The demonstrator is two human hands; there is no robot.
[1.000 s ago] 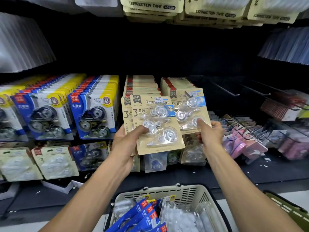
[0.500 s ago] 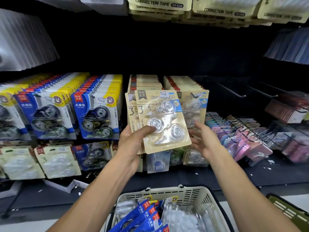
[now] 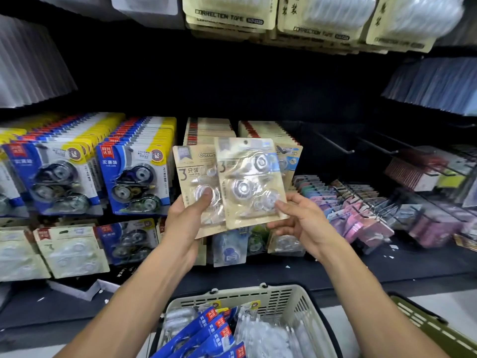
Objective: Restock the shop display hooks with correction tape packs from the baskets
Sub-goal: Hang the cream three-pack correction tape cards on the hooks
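Two kraft-card correction tape packs in your hands, in front of the display hooks.

Nearest you, at the bottom centre, the beige basket point(image 3: 281, 298) holds blue-carded packs and clear blister packs; the rim of a green basket point(image 3: 428, 324) shows at the lower right. Above it, your left hand point(image 3: 188, 218) grips the rear kraft pack point(image 3: 192, 174), thumb pressed on its blister. Your right hand point(image 3: 302, 220) pinches the front kraft pack point(image 3: 247, 182) at its lower right corner, thumb on the front, fingers curled behind; this pack overlaps the rear one. Behind them, mid-frame, matching kraft packs hang in two rows point(image 3: 209, 129), with blue-and-yellow packs point(image 3: 134, 174) to the left. Bare black hooks point(image 3: 335, 144) stand to the right, above pink packs point(image 3: 361, 218).
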